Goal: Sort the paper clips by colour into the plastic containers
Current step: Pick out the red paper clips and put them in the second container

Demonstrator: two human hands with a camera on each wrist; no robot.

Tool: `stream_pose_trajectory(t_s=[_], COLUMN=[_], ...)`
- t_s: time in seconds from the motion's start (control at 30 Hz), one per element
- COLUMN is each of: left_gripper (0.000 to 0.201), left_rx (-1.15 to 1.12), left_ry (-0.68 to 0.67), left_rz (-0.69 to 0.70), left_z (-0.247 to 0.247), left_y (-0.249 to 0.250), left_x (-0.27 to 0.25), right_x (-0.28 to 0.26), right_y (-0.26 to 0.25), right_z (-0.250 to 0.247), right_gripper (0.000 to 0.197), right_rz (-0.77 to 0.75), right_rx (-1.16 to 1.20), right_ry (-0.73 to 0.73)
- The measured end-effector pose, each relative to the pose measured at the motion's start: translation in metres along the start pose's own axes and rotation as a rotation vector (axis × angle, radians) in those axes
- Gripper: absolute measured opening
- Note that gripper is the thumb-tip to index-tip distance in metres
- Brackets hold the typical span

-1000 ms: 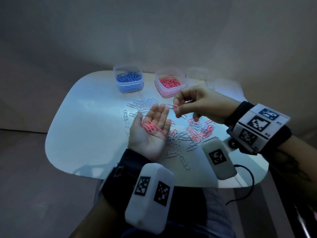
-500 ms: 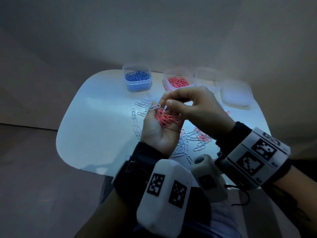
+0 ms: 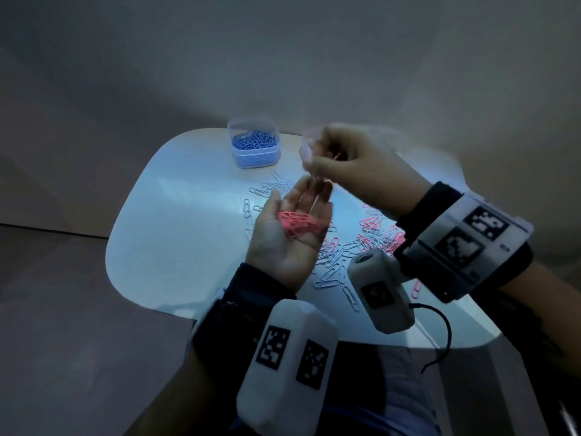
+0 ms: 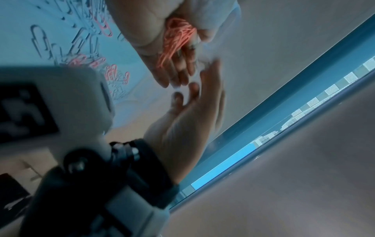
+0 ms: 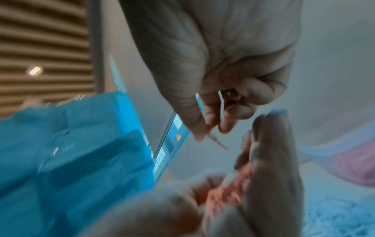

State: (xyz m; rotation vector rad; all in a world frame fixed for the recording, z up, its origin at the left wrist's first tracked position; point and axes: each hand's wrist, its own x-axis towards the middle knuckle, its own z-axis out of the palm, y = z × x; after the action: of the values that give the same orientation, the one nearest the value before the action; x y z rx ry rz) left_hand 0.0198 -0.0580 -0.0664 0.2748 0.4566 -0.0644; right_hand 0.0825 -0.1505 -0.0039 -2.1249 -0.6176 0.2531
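The left hand (image 3: 290, 234) is turned palm up above the middle of the white table (image 3: 176, 234), fingers nearly straight and pointing toward the far edge, and a small heap of pink paper clips (image 3: 298, 225) lies loose in the hollow of the palm, cupped rather than gripped. The right hand (image 3: 355, 166) is blurred and hangs just beyond and above the left fingertips, knuckles up, fingers curled inward; in the right wrist view thumb and forefinger (image 5: 211, 112) meet in a narrow pinch on a thin clip (image 5: 218, 141) that juts out below them, its colour hard to tell. Behind this hand, near the far edge, a clear container (image 3: 307, 149) shows only as a sliver of rim. The clear plastic container (image 3: 254, 147) to its left, also at the far edge, holds blue paper clips (image 3: 254, 141). Loose silver and pink paper clips (image 3: 355, 247) lie scattered on the table under and to the right of the hands, reaching toward the near edge. Both wrists carry black bands with white camera housings (image 3: 289, 366) bearing square black-and-white marker patterns; no readable writing shows.
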Motion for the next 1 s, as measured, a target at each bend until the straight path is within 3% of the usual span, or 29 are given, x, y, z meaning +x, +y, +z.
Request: stream_pose_trajectory(t_s=[0.1,0.27,0.6,0.8,0.9,1.0], left_gripper=[0.039,0.037,0.043,0.043,0.043,0.043], left_rx=[-0.021,-0.047,-0.103,-0.098,-0.103,-0.095], left_ry=[0.114,0.174,0.212,0.177,0.161,0.142], left_rz=[0.035,0.040,0.032,0.097,0.115,0.119], left_z=[-0.014,-0.026,-0.037,-0.028,-0.028,-0.028], left_y=[0.020,0.032,0.039,0.041,0.045,0.047], left_x=[-0.002,-0.003,-0.007,-0.012,-0.016,-0.019], right_x=[0.004,0.018,0.022,0.032,0.034,0.034], right_y=[0.008,0.017,0.031,0.024,0.023,0.023], right_z=[-0.003,0.014,0.017,0.031,0.029,0.031], right_gripper=[0.027,0.023,0.017,0.006,0.010,0.017], right_rz=[0.164,0.266,0.302,0.211,0.244,0.167], right_rx=[0.058,0.065,-0.053,-0.228,-0.204,-0.394], right_ry=[-0.132,-0.277,-0.255,-0.206,-0.213,-0.173])
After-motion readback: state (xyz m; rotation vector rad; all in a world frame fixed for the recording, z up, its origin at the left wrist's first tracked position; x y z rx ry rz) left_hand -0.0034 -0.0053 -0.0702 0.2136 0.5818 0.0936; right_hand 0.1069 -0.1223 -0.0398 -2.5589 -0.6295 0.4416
